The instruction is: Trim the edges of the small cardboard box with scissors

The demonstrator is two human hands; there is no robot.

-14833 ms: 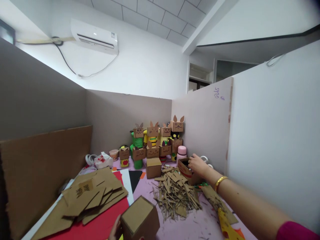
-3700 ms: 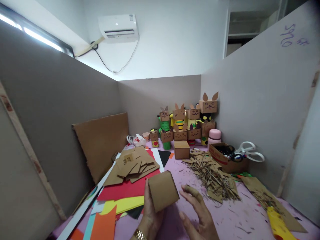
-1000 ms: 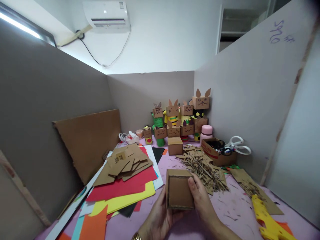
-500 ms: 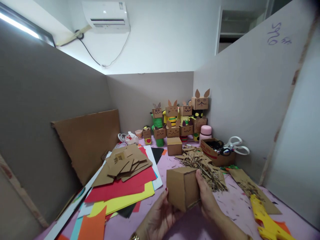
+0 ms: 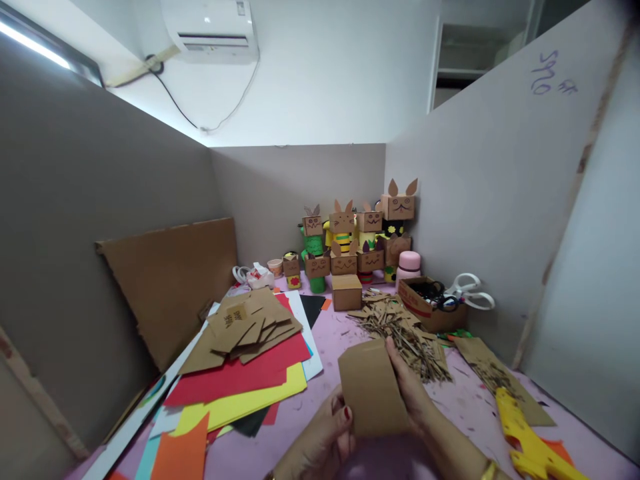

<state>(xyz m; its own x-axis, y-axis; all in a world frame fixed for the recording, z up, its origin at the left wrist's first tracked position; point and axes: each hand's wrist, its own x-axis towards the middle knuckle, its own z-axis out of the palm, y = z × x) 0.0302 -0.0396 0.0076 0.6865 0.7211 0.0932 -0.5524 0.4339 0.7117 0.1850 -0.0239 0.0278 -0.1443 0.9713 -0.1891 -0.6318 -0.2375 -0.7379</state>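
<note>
A brown cardboard box (image 5: pixel 374 393) is held above the purple table, with a broad flat face toward me. My left hand (image 5: pixel 325 427) is at its lower left edge, thumb against the side and fingers curled. At the box's right side, my right hand (image 5: pixel 413 390) grips it, with the thumb along the upper right edge and the other fingers hidden behind. Beyond the hands, a smaller closed cardboard box (image 5: pixel 347 293) stands on the table in front of several cardboard animal figures (image 5: pixel 345 261).
Cardboard pieces (image 5: pixel 250 323) lie on coloured paper (image 5: pixel 240 377) at left. Cardboard scraps (image 5: pixel 407 340) are heaped right of centre. A yellow glue gun (image 5: pixel 525 440) lies at the right front, below a box of scissors (image 5: pixel 433 313). A pink bottle (image 5: pixel 409 265) stands behind.
The held box has turned, so one broad face shows where two faces met at an edge. My left thumb has moved to the right and lower along it.
</note>
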